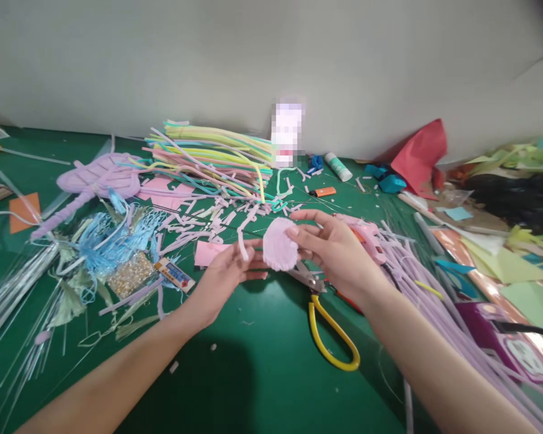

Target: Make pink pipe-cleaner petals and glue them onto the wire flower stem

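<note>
A pale pink fuzzy disc (279, 246), roughly round, is held up above the green table between my two hands. My right hand (329, 244) pinches its right edge between thumb and fingers. My left hand (235, 265) is closed at the disc's left side, with a short bent pale pipe cleaner (242, 243) between its fingers. Whether this piece joins the disc is hidden. Just below the disc lie scissors with yellow handles (314, 307), their blades partly covered by my right hand. A pink card (212, 252) lies behind my left hand.
Multicoloured pipe cleaners (208, 160) are heaped at the back, with cut lilac pieces (215, 223) before them. A lit phone (288, 134) leans on the wall. Blue tassels (117, 235) and a bag of beads (133, 272) sit left. Long lilac stems (416, 295) spread right.
</note>
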The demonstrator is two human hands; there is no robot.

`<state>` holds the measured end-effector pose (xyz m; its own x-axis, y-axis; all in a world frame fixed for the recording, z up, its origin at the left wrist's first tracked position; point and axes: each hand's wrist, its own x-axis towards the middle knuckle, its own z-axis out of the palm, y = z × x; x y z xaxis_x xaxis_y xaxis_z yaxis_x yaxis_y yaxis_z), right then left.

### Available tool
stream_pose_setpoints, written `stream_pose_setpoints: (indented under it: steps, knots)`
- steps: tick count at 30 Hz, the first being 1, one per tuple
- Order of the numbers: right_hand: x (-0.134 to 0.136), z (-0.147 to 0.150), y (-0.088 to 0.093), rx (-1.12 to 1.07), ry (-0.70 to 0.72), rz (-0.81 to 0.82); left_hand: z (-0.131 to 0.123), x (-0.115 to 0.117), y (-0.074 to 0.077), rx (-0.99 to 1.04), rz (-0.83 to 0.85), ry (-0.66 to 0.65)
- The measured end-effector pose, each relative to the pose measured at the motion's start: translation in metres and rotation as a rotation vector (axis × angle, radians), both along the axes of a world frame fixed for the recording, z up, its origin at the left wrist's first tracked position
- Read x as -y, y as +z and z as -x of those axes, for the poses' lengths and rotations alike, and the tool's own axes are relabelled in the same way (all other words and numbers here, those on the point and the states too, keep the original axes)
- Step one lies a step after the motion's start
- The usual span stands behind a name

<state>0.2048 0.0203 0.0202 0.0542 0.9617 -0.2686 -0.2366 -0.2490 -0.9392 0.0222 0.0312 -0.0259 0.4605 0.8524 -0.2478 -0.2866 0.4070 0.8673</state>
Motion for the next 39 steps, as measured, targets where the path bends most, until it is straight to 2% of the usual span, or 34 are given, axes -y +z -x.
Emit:
stream_pose_setpoints:
  steps: [2, 4, 7, 9, 12, 15, 17, 21, 24, 25, 27, 29, 30, 31, 33, 35, 39]
  knots:
    - [0.013, 0.009, -0.005, -0.077, 0.021, 0.021, -0.005, -0.003, 0.007, 0.184, 0.109, 0.036]
    - [0.024, 0.020, -0.009, -0.101, 0.064, 0.036, -0.011, -0.006, 0.017, 0.310, 0.288, 0.024]
    - [0.038, 0.025, -0.013, 0.013, 0.095, 0.012, -0.019, -0.008, 0.033, 0.495, 0.387, 0.056]
    - [0.049, 0.018, -0.014, 0.239, 0.076, -0.061, -0.024, -0.009, 0.041, 0.621, 0.364, 0.114]
    - [0.075, -0.010, -0.018, 0.818, 0.041, -0.142, -0.030, -0.011, 0.049, 0.729, 0.323, 0.170]
    - [0.103, -0.039, -0.028, 1.389, 0.079, -0.177, -0.035, -0.011, 0.051, 0.672, 0.302, 0.180]
    - [0.114, -0.050, -0.035, 1.521, 0.173, -0.183, -0.039, -0.012, 0.050, 0.619, 0.258, 0.193]
    - [0.110, -0.047, -0.037, 1.546, 0.314, -0.161, -0.043, -0.013, 0.047, 0.579, 0.164, 0.221]
    - [0.099, -0.040, -0.035, 1.489, 0.317, -0.123, -0.042, -0.014, 0.046, 0.580, 0.150, 0.238]
    - [0.097, -0.039, -0.035, 1.460, 0.253, -0.105, -0.041, -0.015, 0.046, 0.583, 0.149, 0.244]
    - [0.099, -0.039, -0.036, 1.378, 0.007, -0.093, -0.039, -0.015, 0.045, 0.592, 0.147, 0.261]
    - [0.108, -0.038, -0.035, 1.261, -0.211, -0.162, -0.038, -0.015, 0.044, 0.600, 0.152, 0.280]
    - [0.114, -0.036, -0.034, 1.212, -0.248, -0.224, -0.038, -0.015, 0.043, 0.604, 0.157, 0.291]
    - [0.120, -0.032, -0.031, 1.179, -0.215, -0.294, -0.038, -0.014, 0.042, 0.609, 0.163, 0.303]
    - [0.131, -0.021, -0.025, 1.155, -0.055, -0.398, -0.040, -0.013, 0.042, 0.619, 0.178, 0.326]
    - [0.136, -0.007, -0.019, 1.123, 0.057, -0.426, -0.042, -0.012, 0.041, 0.632, 0.192, 0.341]
    - [0.135, 0.012, -0.015, 1.275, 0.124, -0.463, -0.041, -0.009, 0.042, 0.660, 0.201, 0.344]
